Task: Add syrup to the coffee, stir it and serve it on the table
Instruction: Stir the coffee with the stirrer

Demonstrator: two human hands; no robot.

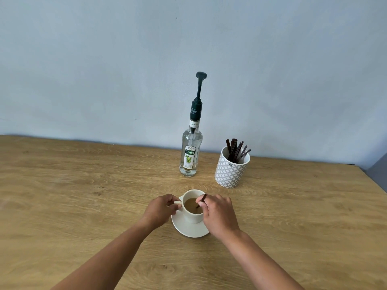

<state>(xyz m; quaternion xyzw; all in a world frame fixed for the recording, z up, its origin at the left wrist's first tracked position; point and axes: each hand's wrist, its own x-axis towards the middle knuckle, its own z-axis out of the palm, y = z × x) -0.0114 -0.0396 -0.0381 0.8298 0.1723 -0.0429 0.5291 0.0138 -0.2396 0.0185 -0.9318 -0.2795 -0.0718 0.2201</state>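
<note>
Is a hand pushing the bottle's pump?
No: the left hand holds the white ceramic cup by its handle, the right hand pinches a thin dark stirrer in it.

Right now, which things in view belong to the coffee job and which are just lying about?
Job: cup, held by left hand; saucer; stirrer, pinched by right hand; syrup bottle.
Lying about: patterned pot; spare stirrers inside.
</note>
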